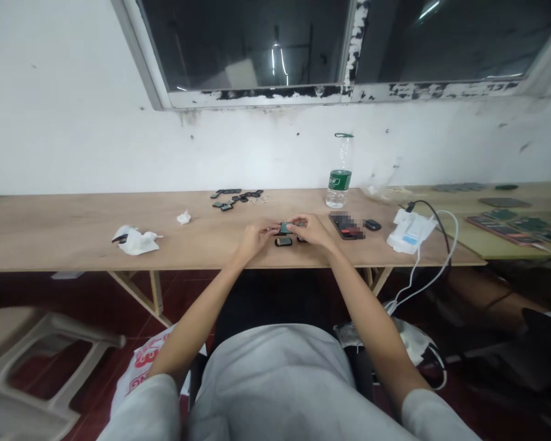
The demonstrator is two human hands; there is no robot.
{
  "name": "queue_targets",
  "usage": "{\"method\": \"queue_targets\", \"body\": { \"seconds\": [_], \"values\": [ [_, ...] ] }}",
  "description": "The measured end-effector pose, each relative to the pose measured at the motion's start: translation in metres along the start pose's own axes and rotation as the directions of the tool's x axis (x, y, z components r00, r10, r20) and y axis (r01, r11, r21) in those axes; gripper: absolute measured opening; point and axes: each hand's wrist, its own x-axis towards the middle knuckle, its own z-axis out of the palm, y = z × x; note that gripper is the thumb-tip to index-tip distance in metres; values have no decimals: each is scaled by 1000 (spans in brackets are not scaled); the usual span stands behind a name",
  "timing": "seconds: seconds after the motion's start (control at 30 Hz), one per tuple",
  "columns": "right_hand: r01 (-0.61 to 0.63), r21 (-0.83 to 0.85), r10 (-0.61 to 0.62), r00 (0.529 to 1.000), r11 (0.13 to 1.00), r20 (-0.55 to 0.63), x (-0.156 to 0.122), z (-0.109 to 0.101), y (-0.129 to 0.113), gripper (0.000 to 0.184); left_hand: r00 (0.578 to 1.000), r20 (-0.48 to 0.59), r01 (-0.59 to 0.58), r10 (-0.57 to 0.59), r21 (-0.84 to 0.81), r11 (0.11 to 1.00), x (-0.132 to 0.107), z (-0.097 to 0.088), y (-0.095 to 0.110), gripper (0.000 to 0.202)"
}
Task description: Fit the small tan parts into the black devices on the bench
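My left hand (257, 236) and my right hand (311, 229) meet over the wooden table near its front edge. Between their fingertips they hold a small green circuit board (284, 228), gripped at its left and right sides. Just below it on the table lies a small black-rimmed module (283, 242) with a greyish face. A second dark piece (302, 239) is partly hidden under my right hand. Farther back is a loose group of several similar black pieces (232, 201), with tiny pale bits (260, 199) scattered beside them.
A water bottle (338, 177) stands at the back, behind a phone (346, 226) and a small black object (372, 225). A white power strip (411, 231) with cables sits right. Crumpled tissues (140, 242) lie left. More boards (528, 224) rest on the adjoining table, where another person's arm (491, 294) shows.
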Motion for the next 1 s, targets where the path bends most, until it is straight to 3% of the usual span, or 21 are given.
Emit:
{"method": "queue_targets", "body": {
  "seconds": [0.17,0.27,0.37,0.53,0.77,1.0],
  "values": [
    [2,39,-3,999,999,40,-1,-3,-1,28,990,-3,136,-140,-213,968,0,2,-2,19],
    [8,71,-13,997,997,76,-1,-4,1,34,974,51,223,-223,-418,881,1,3,-3,24],
    [-15,80,7,995,997,104,-2,-4,2,38,960,85,270,-265,-515,814,2,2,-4,36],
    [-22,95,10,991,995,134,-2,-3,0,34,939,123,333,-321,-559,760,3,-1,-5,45],
    [-12,86,-2,987,996,162,0,-2,7,35,932,182,361,-315,-567,741,1,-2,-3,39],
    [54,67,-63,989,996,137,7,5,19,30,934,160,357,-319,-426,831,1,3,-9,38]
  ]
}}
